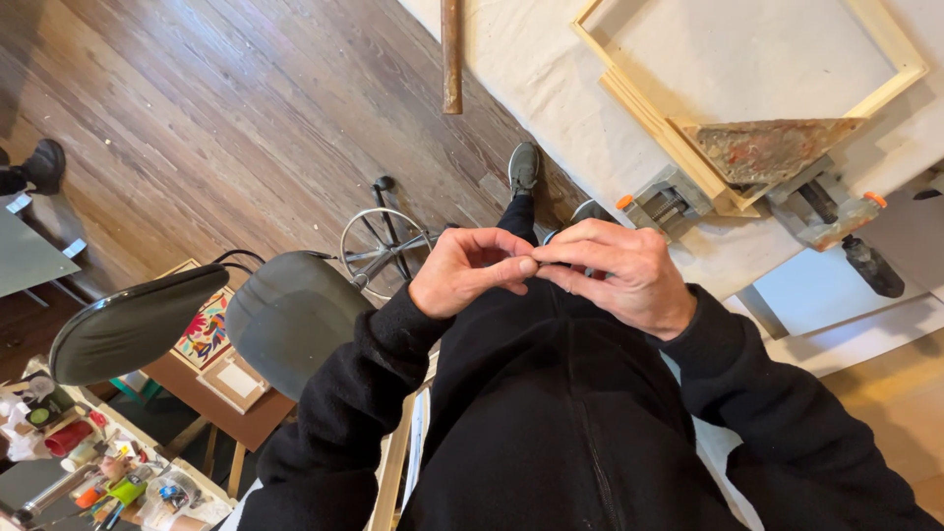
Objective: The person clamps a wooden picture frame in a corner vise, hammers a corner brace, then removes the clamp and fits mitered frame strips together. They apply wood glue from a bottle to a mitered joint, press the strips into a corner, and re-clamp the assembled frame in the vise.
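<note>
- Worn wooden floorboards fill the upper left of a workshop, seen from above a person in a black fleece jacket.
- Both hands meet in front of the chest: the left hand and the right hand touch at the fingertips, fingers curled and pinched together. Whether anything small sits between them cannot be told.
- Just beyond the right hand, a bench draped in pale cloth carries a light wooden frame, its near corner held by a rusty triangular plate and two clamps with orange tips.
- Beside the left hand stands a dark padded stool with a chrome foot ring.
- Grey shoes rest on the floor between stool and bench.
- Lower left, a cluttered table holds paint supplies.
</note>
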